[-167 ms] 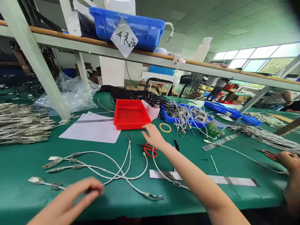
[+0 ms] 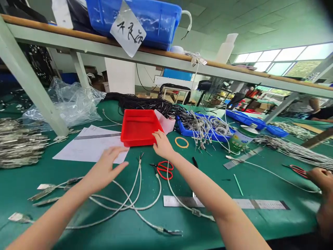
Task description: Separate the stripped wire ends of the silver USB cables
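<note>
My right hand (image 2: 161, 144) rests its fingers on the front right corner of a shallow red tray (image 2: 139, 130) on the green table (image 2: 249, 184). My left hand (image 2: 105, 169) hovers open, fingers spread, just short of the tray's front left corner, above the edge of a white paper sheet (image 2: 88, 146). Grey cables with metal ends (image 2: 130, 201) lie under both forearms. Red-handled scissors (image 2: 163, 169) sit by my right wrist.
A steel ruler (image 2: 249, 203) lies near the front edge. Blue trays of cables (image 2: 205, 130), a tin can (image 2: 240, 139) and a rubber band (image 2: 181, 142) sit to the right. Another person's hand (image 2: 318, 177) holds red scissors far right. Metal parts (image 2: 18, 142) are stacked at left.
My left hand has moved forward from the near edge toward the red tray. My right hand has gone from beside the tray's corner to touching it.
</note>
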Demonstrator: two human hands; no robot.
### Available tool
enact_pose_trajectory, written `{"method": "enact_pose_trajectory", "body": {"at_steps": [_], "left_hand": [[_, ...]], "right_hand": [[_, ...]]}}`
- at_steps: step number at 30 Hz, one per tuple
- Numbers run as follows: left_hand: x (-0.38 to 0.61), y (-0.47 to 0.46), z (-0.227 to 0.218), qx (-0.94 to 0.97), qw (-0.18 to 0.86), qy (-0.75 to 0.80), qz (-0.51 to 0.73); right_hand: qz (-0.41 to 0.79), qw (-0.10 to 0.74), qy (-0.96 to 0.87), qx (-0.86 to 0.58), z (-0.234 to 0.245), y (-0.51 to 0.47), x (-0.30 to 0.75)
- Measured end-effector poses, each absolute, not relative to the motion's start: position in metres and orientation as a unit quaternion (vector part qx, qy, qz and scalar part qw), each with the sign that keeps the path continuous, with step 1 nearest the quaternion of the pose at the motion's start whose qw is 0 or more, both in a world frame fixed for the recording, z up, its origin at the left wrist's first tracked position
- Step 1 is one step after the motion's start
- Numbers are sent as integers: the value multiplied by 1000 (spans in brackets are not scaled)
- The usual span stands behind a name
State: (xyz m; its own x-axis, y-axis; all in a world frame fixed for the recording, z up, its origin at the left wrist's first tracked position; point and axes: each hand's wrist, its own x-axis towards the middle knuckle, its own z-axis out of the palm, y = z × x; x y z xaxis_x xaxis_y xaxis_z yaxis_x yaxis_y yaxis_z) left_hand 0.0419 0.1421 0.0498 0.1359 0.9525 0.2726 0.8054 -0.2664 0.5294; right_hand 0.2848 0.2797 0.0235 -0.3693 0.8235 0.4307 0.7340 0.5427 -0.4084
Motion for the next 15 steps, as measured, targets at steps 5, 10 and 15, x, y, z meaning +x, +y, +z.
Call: {"method": "enact_pose_trajectory", "body": {"at_steps": [5,10,15], "left_hand": [[65,250,24,756,67,591,273],[51,288,-3,732,65,629,253],[30,289,-5,688,90,654,302]], "right_hand": [[48,372,-691,-618,10,326,317],[113,369,-611,-691,-8,371,326],[164,338,-612,-696,-3,397,305]]}}
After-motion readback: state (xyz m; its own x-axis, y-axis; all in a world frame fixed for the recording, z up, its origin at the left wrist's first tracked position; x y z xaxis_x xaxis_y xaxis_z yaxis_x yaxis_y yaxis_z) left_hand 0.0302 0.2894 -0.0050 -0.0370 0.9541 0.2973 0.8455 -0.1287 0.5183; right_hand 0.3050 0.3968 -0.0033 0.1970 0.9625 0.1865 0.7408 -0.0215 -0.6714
